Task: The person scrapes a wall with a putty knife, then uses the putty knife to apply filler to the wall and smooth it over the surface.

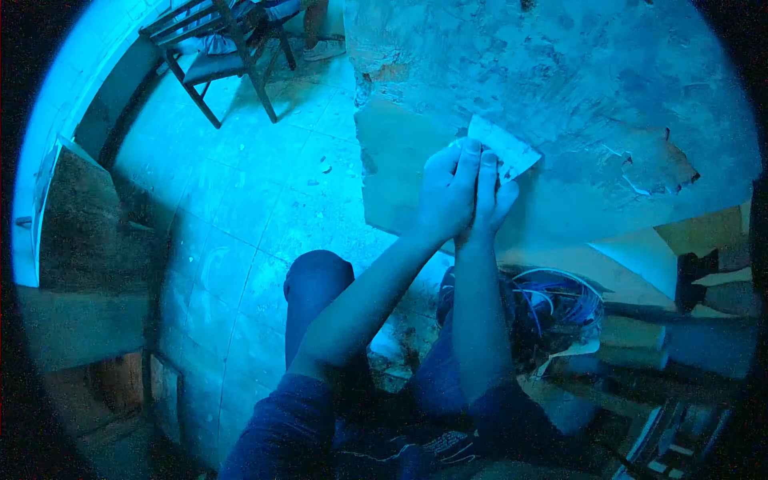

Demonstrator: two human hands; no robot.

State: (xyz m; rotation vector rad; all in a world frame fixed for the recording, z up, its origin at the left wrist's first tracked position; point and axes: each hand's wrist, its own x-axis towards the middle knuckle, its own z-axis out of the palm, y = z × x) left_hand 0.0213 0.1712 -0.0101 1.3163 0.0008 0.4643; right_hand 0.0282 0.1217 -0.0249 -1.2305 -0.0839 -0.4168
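My left hand (450,188) and my right hand (492,206) are pressed together, closed around a flat, pale scraper (508,152). Both thumbs lie side by side on its upper face; any handle is hidden by my fingers. The scraper's wide end points away from me, over a large board (448,64) with a patchy, smeared surface. A smoother area (400,160) of the board lies left of my hands. To the right, a ragged peeled patch (660,164) shows curled edges. Blue light tints everything.
A chair (216,68) stands at the upper left, with a person's foot (324,50) beside it. Small bits lie on the tiled floor (240,216). A tangle of cable (564,296) is below the board, near my legs. Boxes and scraps (632,340) crowd the lower right.
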